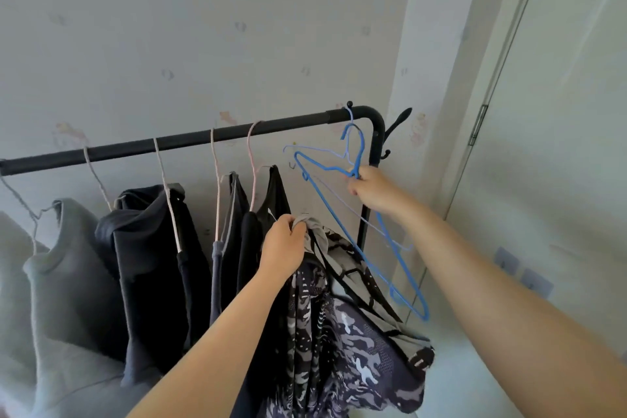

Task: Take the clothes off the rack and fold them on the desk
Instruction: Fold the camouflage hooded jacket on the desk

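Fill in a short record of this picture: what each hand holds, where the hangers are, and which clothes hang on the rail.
left hand: grips the camouflage garment at its bunched top
right hand: pinches the bright blue hanger, its hook below the rail
pale blue hanger: empty, hooked over the rail's right end
hanging on the rail: grey sweatshirt, black hooded top, two more dark garments

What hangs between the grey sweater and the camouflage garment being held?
In the head view: a black hoodie, a grey-edged dark top and a black top, each on a pale hanger.
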Demonstrator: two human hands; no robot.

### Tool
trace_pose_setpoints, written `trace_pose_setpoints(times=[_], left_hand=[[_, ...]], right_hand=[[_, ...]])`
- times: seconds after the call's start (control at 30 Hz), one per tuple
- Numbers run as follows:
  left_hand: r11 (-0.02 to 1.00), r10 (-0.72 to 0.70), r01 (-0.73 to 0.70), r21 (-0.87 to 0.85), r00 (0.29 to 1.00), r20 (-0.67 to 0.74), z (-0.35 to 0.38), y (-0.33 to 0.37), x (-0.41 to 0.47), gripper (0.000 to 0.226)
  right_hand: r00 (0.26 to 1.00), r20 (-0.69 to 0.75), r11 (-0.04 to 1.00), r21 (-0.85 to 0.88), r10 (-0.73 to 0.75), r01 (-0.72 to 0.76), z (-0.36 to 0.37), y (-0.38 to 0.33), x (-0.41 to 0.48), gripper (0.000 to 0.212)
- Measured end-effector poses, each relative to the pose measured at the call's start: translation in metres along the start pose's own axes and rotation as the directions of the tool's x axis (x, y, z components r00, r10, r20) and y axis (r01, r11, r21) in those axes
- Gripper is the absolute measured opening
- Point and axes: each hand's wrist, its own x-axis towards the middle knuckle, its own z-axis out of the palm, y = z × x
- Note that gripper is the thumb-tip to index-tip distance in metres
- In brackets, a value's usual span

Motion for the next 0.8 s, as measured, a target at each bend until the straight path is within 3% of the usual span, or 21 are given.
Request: trace_pose_setpoints(times=[0.17, 0.3, 0.63, 0.8], left_hand=[[0.999, 0.033, -0.033, -0.031, 0.999, -0.007, -0.008, 0.008, -0.006, 0.02], [0.998, 0.053, -0.053, -0.03, 0.998, -0.026, -0.011, 0.011, -0.009, 0.018], [0.999, 0.027, -0.03, -0.039, 0.996, -0.083, -0.021, 0.021, -0.002, 0.019], [1.0, 0.002, -0.001, 0.008, 0.994, -0.112, -0.016, 0.032, 0.001, 0.019]], right_hand=[[0.993, -0.113, 0.998, -0.061, -0.039, 0.032, -0.001, -0.041, 0.047, 0.027], [0.993, -0.099, 0.998, -0.025, -0.058, 0.056, 0.011, -0.052, 0.068, 0.025], [0.984, -0.175, 0.997, 0.054, -0.046, 0.056, 0.032, -0.011, 0.073, 0.02], [0.973, -0.133, 0.982, -0.032, -0.187, 0.185, 0.025, 0.005, 0.043, 0.04]])
